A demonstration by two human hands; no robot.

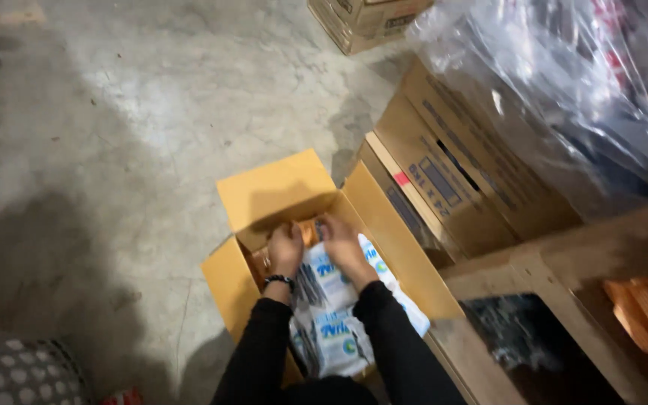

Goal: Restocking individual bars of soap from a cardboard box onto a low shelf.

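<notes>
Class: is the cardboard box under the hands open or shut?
Open: the cardboard box has its flaps spread outward, and white packets show inside.

open box (279,187) on floor (114,112) | packets (335,307) inside box | both hands (285,251) in box at far end | stacked cartons (444,180) right of box | plastic-wrapped goods (564,82) behind cartons | wooden frame (564,255) near right

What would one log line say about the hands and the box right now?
left hand: inside open brown cardboard box | right hand: on white plastic packets | floor: grey concrete
</notes>
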